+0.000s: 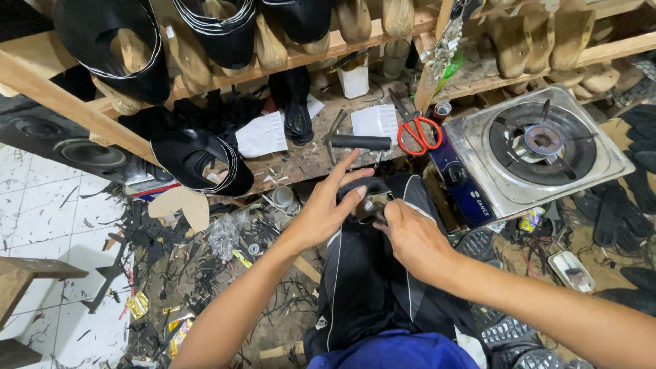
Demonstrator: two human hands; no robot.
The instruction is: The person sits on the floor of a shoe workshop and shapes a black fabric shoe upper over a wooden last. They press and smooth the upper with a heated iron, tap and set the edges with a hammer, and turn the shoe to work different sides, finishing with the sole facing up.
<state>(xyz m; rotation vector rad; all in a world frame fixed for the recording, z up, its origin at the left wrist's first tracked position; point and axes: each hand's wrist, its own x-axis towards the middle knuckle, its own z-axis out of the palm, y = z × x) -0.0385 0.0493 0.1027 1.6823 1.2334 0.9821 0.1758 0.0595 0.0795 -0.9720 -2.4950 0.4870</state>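
Over the person's knee, both hands work on a small dark piece (365, 193) that rests on the black trouser leg (369, 273). The left hand (328, 205) steadies it with thumb and lower fingers while the index and middle fingers splay outward; the right hand (406, 236) is closed around a small tool (374, 208) pressed to the piece, its tip hidden. As a judgement, the chief risk is a slip: the tool works close to the left thumb and directly over the thigh, so a hard push on a piece held only by fingertips could drive it into skin or cloth. The piece could also roll off the knee into the scraps on the floor (205, 273).

By size, the gas stove (526, 147) sits to the right, with a dark blue front panel bearing white lettering. On the wooden surface (307, 154) lie a black shoe (201, 160), white paper patterns (263, 134), a hammer (355, 142) and red-handled scissors (418, 130). A white rectangular container (354, 78) stands under the shelf (294, 58) of wooden lasts. Small yellow wrappers (138, 304) lie crumpled on the floor at left, and a yellow-and-blue packet (529, 220) lies below the stove.
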